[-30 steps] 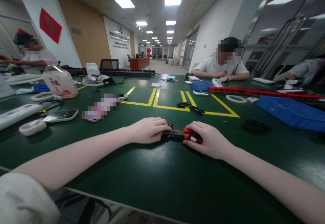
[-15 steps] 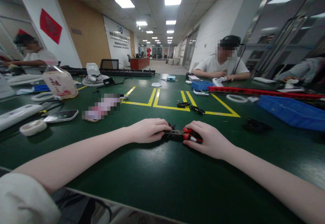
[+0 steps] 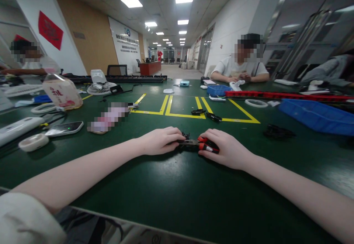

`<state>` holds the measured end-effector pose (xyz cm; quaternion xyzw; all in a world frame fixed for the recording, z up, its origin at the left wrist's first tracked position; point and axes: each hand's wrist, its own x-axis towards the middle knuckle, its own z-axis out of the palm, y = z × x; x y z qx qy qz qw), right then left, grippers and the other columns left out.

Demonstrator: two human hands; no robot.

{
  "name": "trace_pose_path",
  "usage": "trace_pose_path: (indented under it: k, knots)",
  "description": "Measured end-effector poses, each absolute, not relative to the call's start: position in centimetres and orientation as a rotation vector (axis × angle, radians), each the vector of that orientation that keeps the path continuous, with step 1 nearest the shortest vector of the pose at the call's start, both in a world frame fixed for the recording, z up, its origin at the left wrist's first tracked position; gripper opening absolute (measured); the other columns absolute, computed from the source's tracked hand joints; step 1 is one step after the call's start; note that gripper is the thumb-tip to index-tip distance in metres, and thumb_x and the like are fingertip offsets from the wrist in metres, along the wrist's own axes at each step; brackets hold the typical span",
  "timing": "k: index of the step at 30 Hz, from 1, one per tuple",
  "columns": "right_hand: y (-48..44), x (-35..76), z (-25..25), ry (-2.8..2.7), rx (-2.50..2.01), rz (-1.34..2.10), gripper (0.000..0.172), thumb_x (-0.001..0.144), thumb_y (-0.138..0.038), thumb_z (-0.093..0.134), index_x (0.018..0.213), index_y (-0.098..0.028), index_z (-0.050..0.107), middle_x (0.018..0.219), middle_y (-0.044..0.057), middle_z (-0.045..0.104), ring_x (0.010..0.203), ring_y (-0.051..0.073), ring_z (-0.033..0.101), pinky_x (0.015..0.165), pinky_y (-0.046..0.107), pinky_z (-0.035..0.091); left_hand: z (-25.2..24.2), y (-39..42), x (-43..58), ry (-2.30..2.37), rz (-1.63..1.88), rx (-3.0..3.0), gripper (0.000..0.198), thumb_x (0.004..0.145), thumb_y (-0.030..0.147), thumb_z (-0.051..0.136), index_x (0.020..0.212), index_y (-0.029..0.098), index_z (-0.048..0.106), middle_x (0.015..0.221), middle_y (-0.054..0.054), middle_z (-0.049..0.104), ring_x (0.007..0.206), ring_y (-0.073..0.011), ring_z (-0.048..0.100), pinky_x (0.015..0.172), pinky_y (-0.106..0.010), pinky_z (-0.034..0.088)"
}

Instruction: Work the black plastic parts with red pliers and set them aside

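Observation:
My right hand [image 3: 225, 148] rests on the green table [image 3: 177, 192] with its fingers wrapped round the red-and-black handles of a pair of pliers [image 3: 203, 145]. The dark jaws point left toward my left hand [image 3: 160, 140]. That hand is closed, pinching a small black part [image 3: 184, 136] at the jaw tips; most of the part is hidden by the fingers. Both forearms lie flat on the table.
Yellow tape lines [image 3: 193, 115] mark the table beyond my hands, with small black parts [image 3: 206, 114] on them. A blue tray [image 3: 318, 115] and a black part [image 3: 278, 131] lie right. A phone [image 3: 65, 128], tape roll [image 3: 33, 142] and bottle [image 3: 61, 92] lie left. Other people sit around the table.
My hands stay together on the pliers and the part. The view has tilted slightly, shifting everything a little upward in the picture.

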<state>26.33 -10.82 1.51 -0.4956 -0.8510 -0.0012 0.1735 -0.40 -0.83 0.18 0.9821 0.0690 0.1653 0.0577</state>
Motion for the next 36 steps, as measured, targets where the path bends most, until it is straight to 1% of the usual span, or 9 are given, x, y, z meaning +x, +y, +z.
trace_pose_path:
  k: [9, 20, 26, 30, 36]
  knots:
    - [-10.61, 26.46, 1.38, -2.416, -1.404, 0.025, 0.037, 0.085, -0.050, 0.063, 0.105, -0.019, 0.062, 0.102, 0.011, 0.066, 0.091, 0.026, 0.062, 0.077, 0.040, 0.050, 0.23, -0.93, -0.34, 0.196, 0.501, 3.022, 0.030, 0.100, 0.025, 0.042, 0.127, 0.016, 0.055, 0.122, -0.012, 0.060, 0.109, -0.0218, 0.057, 0.093, -0.035, 0.051]
    - [-10.59, 26.44, 1.25, -2.412, -1.388, 0.010, 0.035, 0.084, -0.047, 0.065, 0.105, -0.019, 0.062, 0.101, 0.011, 0.066, 0.090, 0.026, 0.062, 0.076, 0.039, 0.048, 0.41, -1.09, -0.34, 0.223, 0.466, 3.018, 0.031, 0.100, 0.025, 0.043, 0.127, 0.017, 0.055, 0.124, -0.012, 0.060, 0.111, -0.0224, 0.058, 0.095, -0.035, 0.051]
    - [-10.55, 26.56, 1.19, -2.412, -1.384, 0.020, 0.036, 0.085, -0.049, 0.064, 0.105, -0.020, 0.061, 0.102, 0.010, 0.066, 0.090, 0.025, 0.062, 0.076, 0.038, 0.048, 0.38, -1.06, -0.31, 0.215, 0.471, 3.022, 0.031, 0.100, 0.024, 0.043, 0.127, 0.017, 0.054, 0.124, -0.012, 0.060, 0.111, -0.0225, 0.057, 0.095, -0.036, 0.050]
    - [-10.49, 26.67, 1.07, -2.406, -1.393, 0.023, 0.037, 0.085, -0.052, 0.063, 0.105, -0.020, 0.061, 0.101, 0.010, 0.066, 0.089, 0.024, 0.062, 0.075, 0.038, 0.049, 0.29, -1.05, -0.31, 0.206, 0.495, 3.021, 0.030, 0.100, 0.024, 0.044, 0.127, 0.017, 0.055, 0.123, -0.012, 0.060, 0.111, -0.0225, 0.058, 0.095, -0.036, 0.051]
    - [-10.69, 26.52, 0.98, -2.380, -1.418, 0.019, 0.035, 0.085, -0.050, 0.064, 0.102, -0.020, 0.061, 0.099, 0.009, 0.066, 0.087, 0.023, 0.063, 0.072, 0.035, 0.049, 0.26, -1.04, -0.28, 0.206, 0.507, 3.032, 0.030, 0.100, 0.024, 0.044, 0.126, 0.017, 0.056, 0.121, -0.012, 0.061, 0.109, -0.0221, 0.058, 0.094, -0.035, 0.051]
